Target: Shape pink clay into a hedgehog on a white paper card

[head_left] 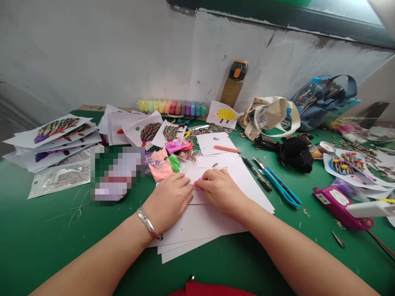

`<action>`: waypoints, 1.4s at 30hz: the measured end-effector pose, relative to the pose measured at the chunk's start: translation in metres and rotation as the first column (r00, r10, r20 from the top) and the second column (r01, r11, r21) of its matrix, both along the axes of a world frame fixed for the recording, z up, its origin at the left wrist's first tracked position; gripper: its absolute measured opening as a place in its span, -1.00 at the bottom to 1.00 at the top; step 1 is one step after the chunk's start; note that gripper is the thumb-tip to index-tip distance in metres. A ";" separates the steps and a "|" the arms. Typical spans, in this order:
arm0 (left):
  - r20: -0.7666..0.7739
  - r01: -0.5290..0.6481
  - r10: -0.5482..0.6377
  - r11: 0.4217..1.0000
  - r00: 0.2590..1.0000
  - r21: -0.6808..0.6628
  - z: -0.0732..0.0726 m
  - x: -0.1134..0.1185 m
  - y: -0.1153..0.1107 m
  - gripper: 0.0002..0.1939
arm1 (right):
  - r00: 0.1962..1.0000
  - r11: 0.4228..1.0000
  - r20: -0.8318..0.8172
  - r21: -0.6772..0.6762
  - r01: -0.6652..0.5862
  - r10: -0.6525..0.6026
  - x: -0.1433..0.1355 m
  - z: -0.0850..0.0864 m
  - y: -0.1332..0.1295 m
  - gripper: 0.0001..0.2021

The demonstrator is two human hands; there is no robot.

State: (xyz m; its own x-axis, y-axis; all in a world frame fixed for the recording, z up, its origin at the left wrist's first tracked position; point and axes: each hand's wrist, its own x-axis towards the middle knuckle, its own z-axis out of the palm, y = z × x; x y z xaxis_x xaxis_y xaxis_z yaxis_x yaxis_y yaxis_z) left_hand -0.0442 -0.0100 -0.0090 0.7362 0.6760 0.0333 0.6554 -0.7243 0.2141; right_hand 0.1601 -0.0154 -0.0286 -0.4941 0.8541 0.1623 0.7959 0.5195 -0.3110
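Observation:
My left hand [169, 200], with a silver bracelet at the wrist, lies on the stacked white paper [212, 224], its fingers pressed together and pointing right. Close beside it, my right hand [220, 191] is closed in a pinch on a small piece of pink clay [200, 183] against the paper. Part of the clay is hidden by the fingers. Just behind the hands lies a single sunflower seed [215, 165]. Packets of peach clay [161, 165], green clay [174, 163] and pink clay sit behind my left hand.
Seed-covered pictures [58, 130] are piled at the left. An orange pencil [227, 149], a black pen [256, 173] and a blue cutter [279, 185] lie to the right. A bottle [233, 84] stands by the wall. A magenta device [342, 207] and black pouch [298, 154] are farther right.

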 end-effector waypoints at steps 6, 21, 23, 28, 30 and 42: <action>0.006 0.015 -0.015 1.000 1.000 -0.013 -0.001 -0.001 0.000 -0.71 | 0.998 0.997 -0.048 -0.057 0.043 -0.045 0.001 0.000 0.004 -0.64; 0.007 0.010 -0.010 1.000 1.000 -0.020 0.002 0.001 0.000 -0.72 | 1.000 0.993 0.020 0.119 -0.024 0.021 0.003 0.002 0.003 -0.68; 0.011 0.006 -0.006 1.000 1.000 -0.019 0.001 0.001 0.000 -0.72 | 0.999 0.992 0.016 0.118 -0.050 0.049 0.002 0.001 0.004 -0.67; 0.001 0.001 -0.001 1.000 1.000 -0.014 0.001 0.001 0.000 -0.72 | 0.995 0.989 0.057 0.124 -0.085 0.079 0.002 -0.002 0.006 -0.74; 0.005 0.003 -0.003 1.000 1.000 -0.015 0.000 0.000 0.000 -0.72 | 0.998 0.993 -0.002 0.096 -0.063 0.064 0.005 -0.001 0.008 -0.73; 0.024 0.021 -0.022 0.999 0.999 0.032 -0.001 -0.001 0.000 -0.74 | 1.000 0.999 -0.006 0.049 -0.023 0.024 0.008 -0.003 0.005 -0.68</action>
State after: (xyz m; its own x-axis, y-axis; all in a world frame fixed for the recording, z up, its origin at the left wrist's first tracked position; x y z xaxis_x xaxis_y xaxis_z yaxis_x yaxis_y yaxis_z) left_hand -0.0451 -0.0101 -0.0102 0.7492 0.6583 0.0727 0.6344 -0.7448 0.2067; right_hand 0.1684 -0.0104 -0.0321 -0.5129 0.8332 0.2068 0.7813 0.5529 -0.2896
